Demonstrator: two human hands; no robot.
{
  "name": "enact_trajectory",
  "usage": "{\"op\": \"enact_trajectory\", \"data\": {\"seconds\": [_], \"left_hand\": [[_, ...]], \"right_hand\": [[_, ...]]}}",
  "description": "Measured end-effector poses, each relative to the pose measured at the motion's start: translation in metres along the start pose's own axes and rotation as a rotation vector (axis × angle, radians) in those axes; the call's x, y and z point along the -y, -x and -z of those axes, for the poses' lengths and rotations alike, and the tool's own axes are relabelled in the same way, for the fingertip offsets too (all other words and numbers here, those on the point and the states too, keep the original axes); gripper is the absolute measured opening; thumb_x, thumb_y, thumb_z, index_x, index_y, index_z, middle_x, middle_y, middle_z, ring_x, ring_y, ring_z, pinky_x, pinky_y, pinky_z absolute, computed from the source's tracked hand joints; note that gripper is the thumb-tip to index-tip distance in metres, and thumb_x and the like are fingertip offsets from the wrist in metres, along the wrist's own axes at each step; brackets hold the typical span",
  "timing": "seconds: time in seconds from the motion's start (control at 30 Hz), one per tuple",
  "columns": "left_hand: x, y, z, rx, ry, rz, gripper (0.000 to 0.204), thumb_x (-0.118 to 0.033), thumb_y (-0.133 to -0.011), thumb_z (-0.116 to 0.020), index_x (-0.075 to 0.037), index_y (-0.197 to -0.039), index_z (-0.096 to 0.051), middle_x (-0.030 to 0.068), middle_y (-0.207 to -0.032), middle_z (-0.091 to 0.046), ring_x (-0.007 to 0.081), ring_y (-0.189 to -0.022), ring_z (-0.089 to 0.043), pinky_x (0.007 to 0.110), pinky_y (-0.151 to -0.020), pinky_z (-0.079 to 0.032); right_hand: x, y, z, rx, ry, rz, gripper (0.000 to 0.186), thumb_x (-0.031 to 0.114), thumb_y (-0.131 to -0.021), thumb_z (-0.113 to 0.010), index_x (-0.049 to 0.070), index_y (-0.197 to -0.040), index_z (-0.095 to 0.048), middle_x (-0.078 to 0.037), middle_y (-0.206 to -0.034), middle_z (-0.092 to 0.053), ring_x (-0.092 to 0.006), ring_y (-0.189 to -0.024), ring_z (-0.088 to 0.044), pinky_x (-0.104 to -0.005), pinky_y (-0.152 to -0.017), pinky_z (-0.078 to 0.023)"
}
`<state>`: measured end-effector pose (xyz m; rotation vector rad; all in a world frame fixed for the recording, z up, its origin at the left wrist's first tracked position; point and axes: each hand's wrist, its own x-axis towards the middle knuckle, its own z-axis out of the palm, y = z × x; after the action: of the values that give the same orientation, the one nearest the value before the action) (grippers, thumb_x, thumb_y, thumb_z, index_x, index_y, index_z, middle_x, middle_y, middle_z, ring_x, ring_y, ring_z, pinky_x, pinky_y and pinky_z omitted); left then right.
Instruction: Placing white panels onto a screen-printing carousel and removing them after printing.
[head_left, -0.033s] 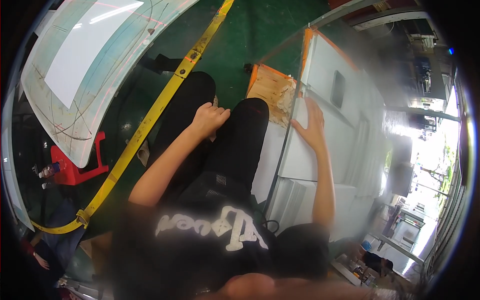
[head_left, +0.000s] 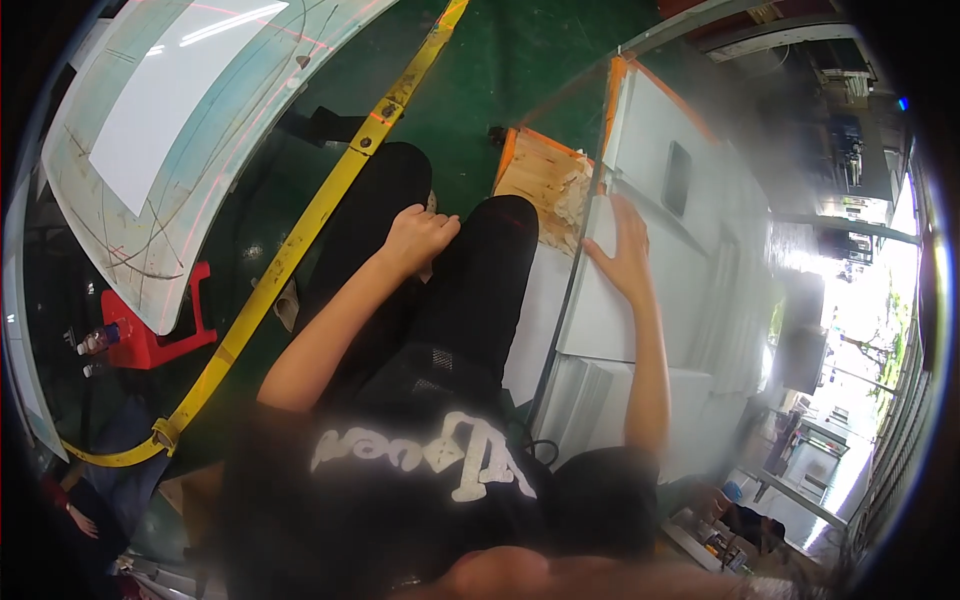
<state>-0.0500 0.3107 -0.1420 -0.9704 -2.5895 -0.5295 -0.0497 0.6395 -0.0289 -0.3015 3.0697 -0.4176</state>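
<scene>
Right grip (head_left: 625, 256) on panel (head_left: 597, 320), green floor (head_left: 510, 65)

Sheets (head_left: 598, 322) are white, maybe pale grey; view's hazy there. Bar (head_left: 290, 252) is yellow, dark smudges. Curved panel (head_left: 205, 165) is pale blue-green, dark lines, red streaks. Stool (head_left: 150, 349) red, floor (head_left: 510, 60) green, trousers (head_left: 465, 300) black, shirt (head_left: 400, 515) black with white print.

A curved panel (head_left: 195, 165) lies at left, a stool (head_left: 150, 345) below its near corner, a bottle (head_left: 97, 340) left of the stool. A bar (head_left: 297, 245) runs diagonally between panel and legs (head_left: 465, 290). The left hand (head_left: 422, 240) is over the legs, the right hand (head_left: 622, 250) on stacked sheets (head_left: 600, 325) at right.
</scene>
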Motion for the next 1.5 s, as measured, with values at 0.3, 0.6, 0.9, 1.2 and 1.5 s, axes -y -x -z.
{"op": "enact_trajectory", "data": {"seconds": [0.3,0.6,0.9,1.2,1.5], "left_hand": [[0.001,0.0,-0.004,-0.033,0.044,0.064,0.011,-0.01,-0.081,-0.058,-0.01,-0.07,-0.058,-0.0004,-0.059,-0.059,0.0162,-0.055,-0.062,0.03,-0.054,-0.044],[0.0,0.002,-0.018,0.156,-0.024,-0.098,0.011,-0.012,-0.071,-0.065,-0.009,-0.08,-0.058,-0.0005,-0.063,-0.059,0.0171,-0.059,-0.061,0.029,-0.06,-0.044],[0.001,0.002,-0.02,0.249,-0.093,-0.132,0.009,-0.014,-0.068,-0.062,-0.01,-0.074,-0.057,-0.0018,-0.062,-0.058,0.0156,-0.06,-0.061,0.028,-0.061,-0.044],[-0.01,0.0,-0.028,0.515,-0.221,-0.007,0.069,-0.037,-0.035,-0.09,-0.01,-0.091,-0.061,0.0017,-0.085,-0.065,0.0158,-0.08,-0.064,0.029,-0.071,-0.041],[-0.003,0.004,-0.023,0.509,-0.233,-0.047,0.028,-0.027,-0.062,-0.073,-0.01,-0.08,-0.06,0.0038,-0.078,-0.063,0.0167,-0.073,-0.062,0.029,-0.069,-0.04]], "right_hand": [[-0.003,0.001,-0.005,0.003,-0.009,0.002,0.078,0.036,-0.079,-0.07,0.008,-0.141,-0.032,-0.014,-0.144,-0.034,-0.0324,-0.135,-0.029,-0.0504,-0.11,-0.019],[-0.032,0.001,-0.016,-0.087,0.035,-0.025,0.068,0.042,-0.085,-0.062,0.014,-0.142,-0.036,-0.01,-0.143,-0.04,-0.0307,-0.135,-0.032,-0.0548,-0.11,-0.016],[-0.012,0.001,-0.017,-0.086,0.061,-0.073,0.071,0.04,-0.081,-0.067,0.016,-0.14,-0.038,-0.008,-0.142,-0.04,-0.0289,-0.134,-0.032,-0.0613,-0.108,-0.014],[-0.023,0.0,-0.017,-0.104,0.076,-0.036,0.073,0.04,-0.078,-0.069,0.015,-0.139,-0.039,-0.009,-0.141,-0.041,-0.0289,-0.132,-0.035,-0.06,-0.106,-0.018],[-0.009,-0.002,-0.008,-0.073,0.056,-0.1,0.069,0.039,-0.076,-0.071,0.014,-0.134,-0.044,-0.008,-0.14,-0.043,-0.0287,-0.131,-0.036,-0.0616,-0.107,-0.015]]}}
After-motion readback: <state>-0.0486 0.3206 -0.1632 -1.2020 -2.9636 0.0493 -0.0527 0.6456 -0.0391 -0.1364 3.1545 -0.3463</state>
